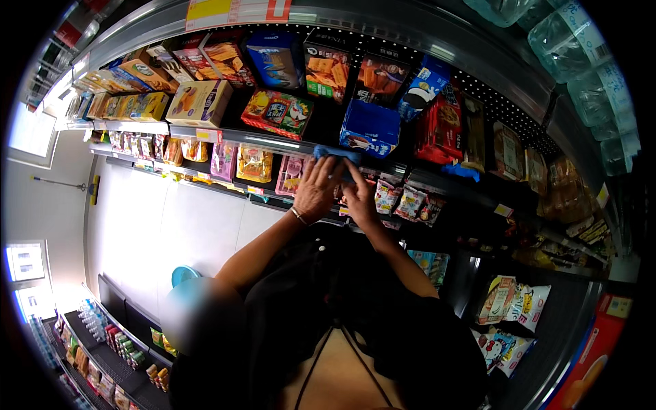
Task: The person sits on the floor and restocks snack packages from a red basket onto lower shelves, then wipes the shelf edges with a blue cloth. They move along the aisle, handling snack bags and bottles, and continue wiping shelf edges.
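Observation:
A folded blue cloth (333,151) lies against the front edge of a dark metal shelf (256,137). My left hand (319,185), with a bracelet at the wrist, rests its fingers on the cloth. Beside it, my right hand (360,199) grips the cloth's lower right part with thumb and fingers. Just behind the cloth stands a blue snack carton (370,128). To its left is a red and green snack box (277,114). Packaged snacks (293,174) on the tier below are partly hidden by my hands.
Biscuit boxes (328,66) line the shelf's back. Bottled water (569,46) stands at the upper right. Bagged snacks (515,307) lie on a shelf at right. A turquoise basin (184,275) sits on the floor, and a yellow-headed mop (94,189) is by the wall.

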The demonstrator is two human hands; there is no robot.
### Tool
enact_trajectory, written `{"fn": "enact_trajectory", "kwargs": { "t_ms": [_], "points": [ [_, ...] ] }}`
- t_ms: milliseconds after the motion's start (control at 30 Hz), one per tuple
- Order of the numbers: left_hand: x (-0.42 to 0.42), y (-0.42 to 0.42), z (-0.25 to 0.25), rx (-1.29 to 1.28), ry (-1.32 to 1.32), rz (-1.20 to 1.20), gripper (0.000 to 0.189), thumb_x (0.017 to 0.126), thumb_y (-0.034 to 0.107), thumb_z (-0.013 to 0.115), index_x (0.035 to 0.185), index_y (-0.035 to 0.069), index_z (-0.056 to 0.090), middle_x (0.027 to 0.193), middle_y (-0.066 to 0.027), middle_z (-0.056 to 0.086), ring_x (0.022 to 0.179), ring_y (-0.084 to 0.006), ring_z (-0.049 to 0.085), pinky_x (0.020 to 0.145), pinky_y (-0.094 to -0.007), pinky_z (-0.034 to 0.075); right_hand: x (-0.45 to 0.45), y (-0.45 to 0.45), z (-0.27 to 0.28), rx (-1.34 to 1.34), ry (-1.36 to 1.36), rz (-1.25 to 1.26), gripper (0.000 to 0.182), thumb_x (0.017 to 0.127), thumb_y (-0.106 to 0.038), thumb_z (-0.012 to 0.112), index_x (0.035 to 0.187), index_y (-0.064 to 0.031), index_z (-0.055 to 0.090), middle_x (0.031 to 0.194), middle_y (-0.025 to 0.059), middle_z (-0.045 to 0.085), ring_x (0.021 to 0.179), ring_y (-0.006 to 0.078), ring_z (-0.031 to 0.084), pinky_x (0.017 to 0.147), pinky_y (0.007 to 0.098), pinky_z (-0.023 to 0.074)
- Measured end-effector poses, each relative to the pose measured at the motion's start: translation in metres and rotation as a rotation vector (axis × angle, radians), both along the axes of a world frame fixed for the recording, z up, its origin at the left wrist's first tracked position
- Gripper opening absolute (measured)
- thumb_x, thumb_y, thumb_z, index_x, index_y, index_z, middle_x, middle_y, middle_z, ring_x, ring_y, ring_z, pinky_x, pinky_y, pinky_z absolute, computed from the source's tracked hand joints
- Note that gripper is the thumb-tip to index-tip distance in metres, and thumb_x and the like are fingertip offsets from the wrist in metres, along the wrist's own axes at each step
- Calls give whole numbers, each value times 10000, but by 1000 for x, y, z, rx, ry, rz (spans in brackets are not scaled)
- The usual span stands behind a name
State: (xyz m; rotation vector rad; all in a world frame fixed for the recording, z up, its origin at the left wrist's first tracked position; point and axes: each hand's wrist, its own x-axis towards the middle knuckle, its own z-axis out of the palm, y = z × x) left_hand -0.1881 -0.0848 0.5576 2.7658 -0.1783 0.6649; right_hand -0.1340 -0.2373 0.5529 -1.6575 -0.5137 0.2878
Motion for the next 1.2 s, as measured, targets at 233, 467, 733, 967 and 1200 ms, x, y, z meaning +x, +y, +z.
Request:
{"fn": "enact_trajectory", "kwargs": {
  "t_ms": [233,467,733,967,1200],
  "points": [
    [20,-52,-8,7,48,-223,488,927,196,618,1415,178,602,1572,-219,394,1467,-414,371,1212,-583,282,-1,-56,14,-22,62,-169,586,991,20,568,1555,-85,448,1372,151,639,1003,163,660,858,314,554],
    [20,-47,10,47,128,-237,653,912,309,670,1512,116,501,1635,-111,350,1538,-297,291,1246,-574,211,-2,-60,0,-63,77,-127,671,1004,46,527,1620,-111,315,1383,205,620,1133,243,685,877,337,573],
    [-4,17,4,167,35,-30,571,905,327,655,1414,77,586,1560,-105,454,1502,-282,361,1237,-558,237,-8,9,2,-218,-253,29,705,980,-37,581,1621,-82,291,1192,258,694,983,336,715,863,410,555],
    [-34,89,-3,71,-4,102,742,800,359,755,1446,47,565,1510,-123,475,1445,-277,419,1221,-545,277,-20,90,11,-368,-195,205,788,970,-88,623,1635,-106,201,911,274,717,876,444,719,737,500,552],
    [-59,161,17,-54,51,165,685,826,162,673,1487,72,520,1515,-125,479,1451,-293,430,1223,-534,284,-34,165,22,-545,-286,285,847,954,-97,602,1647,-140,117,1094,341,674,963,518,670,798,558,534]
  ]
}}
